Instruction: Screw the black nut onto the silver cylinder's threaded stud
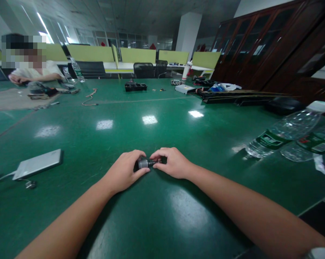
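A small cylindrical part (143, 164) with a grey body and a black, ribbed, narrower end lies sideways between my hands, low over the green table; its exact kind is too small to make out. My left hand (127, 167) grips the grey body between thumb and fingers. From the other side, my right hand (173, 163) curls its thumb and fingers round the thin end, hiding the tip. The two hands face each other with a short gap between their fingertips.
On the green table (119, 133), a white power bank (40, 163) with a cable lies to the left. Clear plastic bottles (282, 133) stand at right. Further back are a black tray (136, 86), dark strips (232, 96) and a seated person (35, 68).
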{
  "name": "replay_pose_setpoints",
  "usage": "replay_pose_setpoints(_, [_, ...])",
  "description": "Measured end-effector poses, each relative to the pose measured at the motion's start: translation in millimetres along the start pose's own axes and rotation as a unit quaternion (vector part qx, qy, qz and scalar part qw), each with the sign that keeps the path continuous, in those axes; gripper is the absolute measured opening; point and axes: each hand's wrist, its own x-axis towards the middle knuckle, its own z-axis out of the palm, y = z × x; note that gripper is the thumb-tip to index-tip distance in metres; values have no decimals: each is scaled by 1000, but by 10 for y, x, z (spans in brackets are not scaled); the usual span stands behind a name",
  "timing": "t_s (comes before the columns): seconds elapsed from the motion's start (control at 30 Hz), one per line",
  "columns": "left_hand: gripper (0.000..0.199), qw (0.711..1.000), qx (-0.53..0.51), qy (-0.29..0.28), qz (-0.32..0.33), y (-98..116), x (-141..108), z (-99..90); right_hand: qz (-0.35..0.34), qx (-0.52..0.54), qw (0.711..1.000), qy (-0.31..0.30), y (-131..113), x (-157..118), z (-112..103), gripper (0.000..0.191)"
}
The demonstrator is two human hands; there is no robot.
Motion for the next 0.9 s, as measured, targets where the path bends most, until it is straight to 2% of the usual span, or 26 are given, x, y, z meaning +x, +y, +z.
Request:
replay_pose_setpoints(0.17, [24, 1000, -11, 0, -13, -2, -3, 0, -10, -12, 1000, -3, -17, -2, -6, 16])
replay_pose_setpoints(0.57, [24, 1000, -9, 3, -21, -5, 7, 17, -54, -57, 997, -19, -29, 14, 0, 17])
replay_pose_setpoints(0.9, [26, 1000, 2, 1, -22, 5, 17, 17, -59, -74, 995, -14, -22, 27, 31, 14])
